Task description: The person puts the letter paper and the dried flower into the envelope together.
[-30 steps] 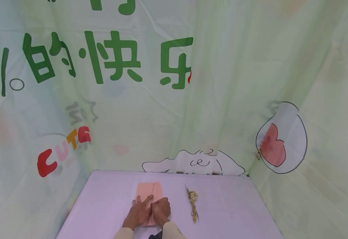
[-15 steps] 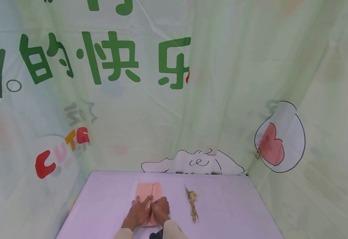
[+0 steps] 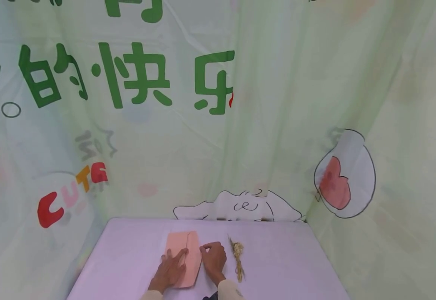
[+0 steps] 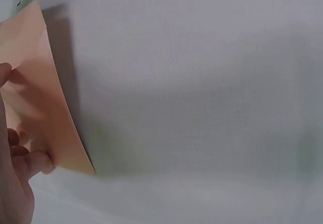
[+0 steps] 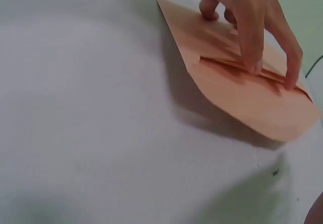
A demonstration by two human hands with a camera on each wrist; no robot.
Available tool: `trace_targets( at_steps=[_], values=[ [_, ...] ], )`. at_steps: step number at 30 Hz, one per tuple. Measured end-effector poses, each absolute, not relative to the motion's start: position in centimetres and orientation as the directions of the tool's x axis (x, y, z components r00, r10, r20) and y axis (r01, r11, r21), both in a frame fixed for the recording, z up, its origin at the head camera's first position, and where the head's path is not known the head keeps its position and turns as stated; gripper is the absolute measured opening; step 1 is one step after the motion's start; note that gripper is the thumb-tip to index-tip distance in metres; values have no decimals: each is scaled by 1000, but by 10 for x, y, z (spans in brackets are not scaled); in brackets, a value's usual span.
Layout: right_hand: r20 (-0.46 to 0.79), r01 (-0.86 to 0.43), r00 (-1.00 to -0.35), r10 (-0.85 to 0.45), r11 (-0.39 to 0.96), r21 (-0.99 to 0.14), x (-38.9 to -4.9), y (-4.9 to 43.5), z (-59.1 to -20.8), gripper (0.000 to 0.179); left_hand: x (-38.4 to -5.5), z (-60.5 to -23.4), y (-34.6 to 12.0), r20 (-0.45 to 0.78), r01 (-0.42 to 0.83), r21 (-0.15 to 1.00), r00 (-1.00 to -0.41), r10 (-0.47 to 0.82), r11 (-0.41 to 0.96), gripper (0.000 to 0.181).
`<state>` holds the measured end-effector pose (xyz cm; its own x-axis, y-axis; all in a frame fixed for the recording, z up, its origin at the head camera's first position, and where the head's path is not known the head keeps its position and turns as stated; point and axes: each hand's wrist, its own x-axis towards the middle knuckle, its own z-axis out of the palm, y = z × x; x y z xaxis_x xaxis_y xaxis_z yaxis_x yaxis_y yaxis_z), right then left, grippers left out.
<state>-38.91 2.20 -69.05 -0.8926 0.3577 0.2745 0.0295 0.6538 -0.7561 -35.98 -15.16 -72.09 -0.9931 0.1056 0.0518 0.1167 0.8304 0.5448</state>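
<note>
Presses folded peach-pink paper against the desk with the left hand, fingers spread. Shows 1 slightly gaping lengthwise seam and a raised right edge. Curls closed the fingers of the right hand just beside that edge.

The left hand rests spread on folded pink paper on a pale purple counter. The right hand, fingers curled, is at the paper's right edge. Just right of that hand lies a bunch of dried flowers. Behind, a pale green cloth bears green characters and a red heart.
</note>
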Motion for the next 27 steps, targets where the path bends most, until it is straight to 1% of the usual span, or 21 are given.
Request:
trace_targets(
  at_steps=[2,4,6,10,15,19,24,27],
  values=[
    [318,23,-869,378,675,-738,-394,36,-692,10,-359,-719,-152,8,84,555,-995,96,828,53],
    [347,38,-847,404,696,-717,-398,50,-693,15,-357,-717,-152,-21,59,564,-996,86,824,52],
    [368,60,-825,428,715,-697,-402,65,-695,21,-357,-718,-153,-22,59,555,-996,85,830,52],
    [379,107,-785,490,710,-696,-406,93,-695,32,-360,-719,-155,2,74,552,-996,88,830,53],
    [310,205,-767,562,672,-712,-405,118,-702,44,-361,-718,-156,-13,62,564,-996,84,823,53],
    [262,262,-769,583,661,-704,-401,127,-709,44,-359,-713,-156,-16,63,560,-996,86,826,52],
    [203,322,-773,601,648,-691,-397,129,-715,44,-360,-714,-155,23,96,558,-995,101,824,52],
    [168,358,-774,611,640,-680,-394,129,-719,46,-366,-729,-155,82,138,553,-990,111,822,53]
  ],
)
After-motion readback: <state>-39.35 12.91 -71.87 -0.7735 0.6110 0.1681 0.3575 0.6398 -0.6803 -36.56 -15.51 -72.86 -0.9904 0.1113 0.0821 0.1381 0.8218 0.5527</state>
